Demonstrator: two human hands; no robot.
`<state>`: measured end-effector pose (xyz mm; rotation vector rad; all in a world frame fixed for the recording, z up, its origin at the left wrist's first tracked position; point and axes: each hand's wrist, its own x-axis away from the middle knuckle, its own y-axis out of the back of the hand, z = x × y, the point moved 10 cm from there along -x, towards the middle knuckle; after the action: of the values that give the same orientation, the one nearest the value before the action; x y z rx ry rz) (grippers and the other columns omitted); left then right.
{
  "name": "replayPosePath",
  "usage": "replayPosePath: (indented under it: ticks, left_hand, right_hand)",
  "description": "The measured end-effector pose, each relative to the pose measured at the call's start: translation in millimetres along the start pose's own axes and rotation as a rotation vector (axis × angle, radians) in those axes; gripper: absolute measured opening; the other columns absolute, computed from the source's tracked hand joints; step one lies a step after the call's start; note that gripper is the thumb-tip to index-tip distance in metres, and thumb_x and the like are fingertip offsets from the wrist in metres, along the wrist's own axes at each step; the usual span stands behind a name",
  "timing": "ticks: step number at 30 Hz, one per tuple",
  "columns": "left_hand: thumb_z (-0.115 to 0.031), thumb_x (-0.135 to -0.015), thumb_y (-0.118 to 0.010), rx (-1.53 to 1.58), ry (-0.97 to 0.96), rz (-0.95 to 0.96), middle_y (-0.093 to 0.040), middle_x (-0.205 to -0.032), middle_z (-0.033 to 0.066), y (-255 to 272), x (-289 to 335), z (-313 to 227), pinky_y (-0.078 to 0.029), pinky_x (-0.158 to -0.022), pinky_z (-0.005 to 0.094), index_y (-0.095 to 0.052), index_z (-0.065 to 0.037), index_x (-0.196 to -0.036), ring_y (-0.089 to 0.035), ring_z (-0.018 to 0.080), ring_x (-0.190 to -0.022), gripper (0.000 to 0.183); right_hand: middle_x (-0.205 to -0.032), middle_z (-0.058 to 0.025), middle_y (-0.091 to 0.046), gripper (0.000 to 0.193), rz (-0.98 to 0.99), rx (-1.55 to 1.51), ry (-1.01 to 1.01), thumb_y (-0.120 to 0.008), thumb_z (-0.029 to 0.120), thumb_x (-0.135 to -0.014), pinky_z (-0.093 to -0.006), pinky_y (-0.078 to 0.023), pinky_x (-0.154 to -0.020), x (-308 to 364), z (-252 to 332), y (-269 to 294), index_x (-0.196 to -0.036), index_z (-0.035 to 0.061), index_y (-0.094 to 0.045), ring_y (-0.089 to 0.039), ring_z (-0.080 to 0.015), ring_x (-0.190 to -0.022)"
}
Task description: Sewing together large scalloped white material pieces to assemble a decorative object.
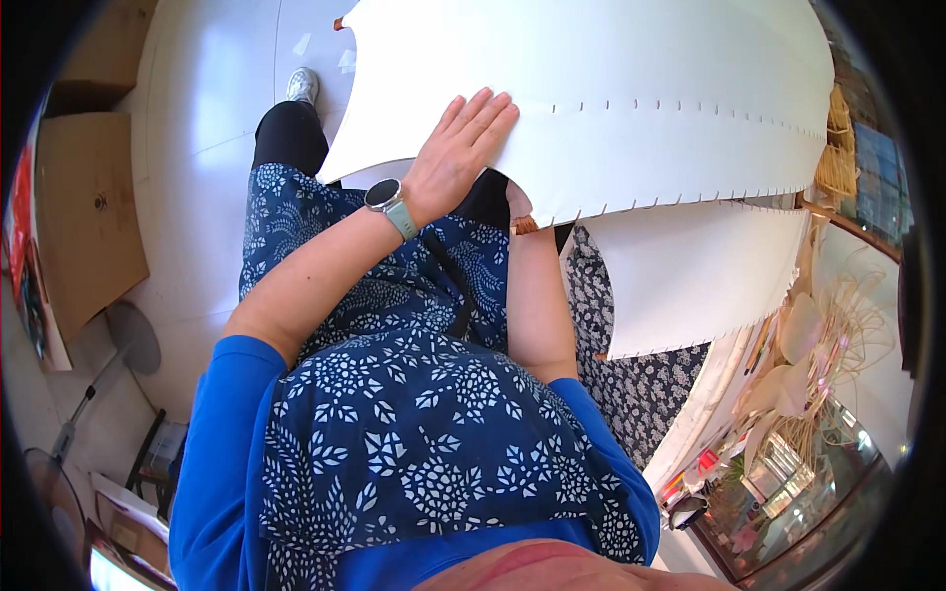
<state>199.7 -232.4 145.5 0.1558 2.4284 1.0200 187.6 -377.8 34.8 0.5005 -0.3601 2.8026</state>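
Observation:
A large white sheet (650,59), cloth or paper, I cannot tell, spreads in front of me with scalloped edges and brown tips at its corners. Short dark stitch-like marks run in rows across it and along its near edge. My left hand (458,153) lies on the sheet's left part, fingers stretched out, palm down; a round dark watch (383,195) is on that wrist. My right forearm (539,295) passes under the sheet near a brown tip (525,226). Only a sliver of skin shows there; the right hand's fingers are hidden.
Another white panel (700,271) with stitched edges hangs lower right, over dark flowered cloth (641,384). Far right are dried straw stalks (838,320) and a glass-topped table (788,532). A cardboard box (94,212) and a fan (59,502) stand at left.

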Motion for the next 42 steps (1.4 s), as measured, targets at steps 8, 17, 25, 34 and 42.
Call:
replayPosePath:
  ticks: [8, 17, 25, 34, 42]
  left_hand:
    - [0.002, -0.08, -0.051, -0.097, -0.027, 0.013, -0.035, -0.144, 0.012, -3, -3, 0, -0.021, -0.112, 0.0444, -0.036, -0.006, -0.138, -0.027, 0.03, -0.136, 0.06]
    - [0.002, -0.08, -0.051, -0.094, -0.019, 0.034, -0.034, -0.145, 0.0115, -7, -4, 1, -0.019, -0.112, 0.0444, -0.036, -0.007, -0.138, -0.026, 0.0297, -0.136, 0.06]
    - [0.003, -0.081, -0.05, -0.087, -0.008, 0.027, -0.033, -0.146, 0.0112, -7, -4, 2, -0.018, -0.113, 0.0434, -0.036, -0.008, -0.139, -0.025, 0.0287, -0.137, 0.061]
    - [0.002, -0.081, -0.05, -0.08, 0.0, 0.028, -0.034, -0.145, 0.0104, -7, -5, 2, -0.018, -0.113, 0.0433, -0.037, -0.008, -0.138, -0.025, 0.0283, -0.137, 0.059]
    - [0.002, -0.081, -0.051, -0.088, 0.002, 0.032, -0.034, -0.145, 0.0101, -8, -5, 3, -0.019, -0.113, 0.0434, -0.037, -0.008, -0.138, -0.025, 0.0281, -0.137, 0.06]
  right_hand:
    - [-0.098, -0.0111, -0.06, 0.026, -0.039, -0.069, -0.029, -0.046, 0.007, -0.092, -0.0287, -0.051, -0.073, -1, -6, 9, -0.117, -0.0007, -0.049, -0.061, -0.0177, -0.08]
    - [-0.099, -0.0109, -0.06, 0.027, -0.086, -0.158, -0.039, -0.046, 0.008, -0.092, -0.0288, -0.051, -0.074, -2, -11, 12, -0.118, -0.0007, -0.048, -0.061, -0.0177, -0.081]
    - [-0.101, -0.0106, -0.061, 0.029, -0.126, -0.234, -0.04, -0.046, 0.01, -0.093, -0.0289, -0.051, -0.074, 1, -10, 15, -0.119, -0.0007, -0.047, -0.061, -0.0177, -0.082]
    - [-0.102, -0.0104, -0.061, 0.03, -0.168, -0.315, -0.039, -0.046, 0.012, -0.093, -0.0289, -0.051, -0.075, 1, -11, 15, -0.121, -0.0008, -0.046, -0.062, -0.0178, -0.082]
    - [-0.104, -0.0102, -0.061, 0.032, -0.202, -0.388, -0.034, -0.046, 0.014, -0.094, -0.029, -0.05, -0.076, 4, -8, 15, -0.122, -0.0008, -0.045, -0.062, -0.0178, -0.083]
